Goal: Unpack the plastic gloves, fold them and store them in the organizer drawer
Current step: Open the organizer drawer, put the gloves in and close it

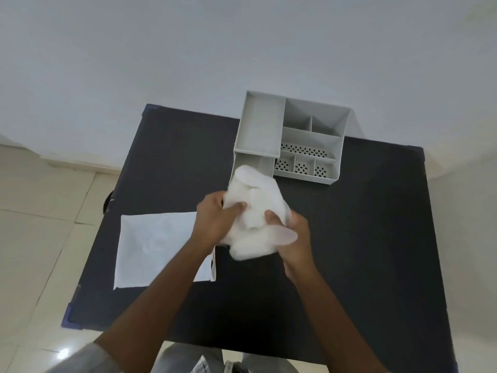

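Observation:
A bundle of translucent white plastic gloves (255, 211) is held above the black table (363, 238), just in front of the grey organizer (295, 135). My left hand (215, 219) grips the bundle's left side, thumb pressed on top. My right hand (295, 240) holds its right and lower side. The organizer's drawer (258, 160) is pulled out toward me at the lower left, and the top of the bundle overlaps its opening. Whether the gloves touch the drawer is unclear.
A flat white plastic package (153, 246) lies on the table to the left, partly under my left forearm. The organizer has several open compartments with perforated bottoms (304, 165). Pale floor tiles (40, 238) surround the table.

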